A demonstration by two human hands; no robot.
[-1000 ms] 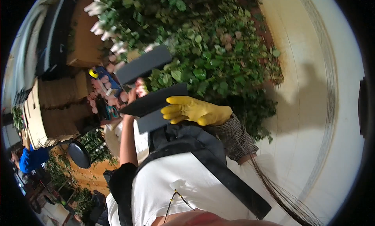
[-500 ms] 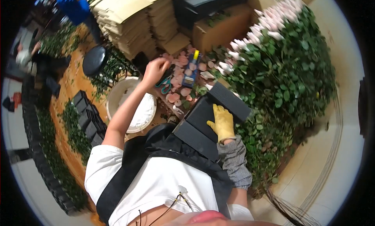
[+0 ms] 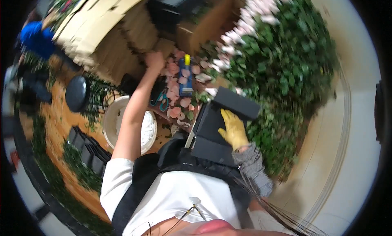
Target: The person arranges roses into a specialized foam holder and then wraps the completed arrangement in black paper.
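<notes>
My left hand (image 3: 155, 61), bare, reaches far out beside the stack of cardboard pieces (image 3: 122, 40); motion smears its fingers, so I cannot tell what they hold, if anything. In a yellow glove, my right hand (image 3: 234, 129) lies flat with fingers spread on a black folded board (image 3: 210, 124) on my lap. The board's far flap (image 3: 237, 104) is folded up beyond the glove. Teal-handled scissors (image 3: 162, 100) lie below my left hand, near scattered pink petals (image 3: 174, 112) and a blue box-like item with a yellow tip (image 3: 186, 79).
A large heap of pale pink roses with leafy stems (image 3: 281, 60) fills the right. At left stand a white bucket (image 3: 109, 124), a round black stool (image 3: 77, 94) and a pile of black boards (image 3: 87, 148). A person in blue (image 3: 37, 39) is at the far left.
My left hand has reached farther away, past the scissors toward the cardboard stack. The whole view has swung, shifting the surroundings leftward. My right hand stays on the black board.
</notes>
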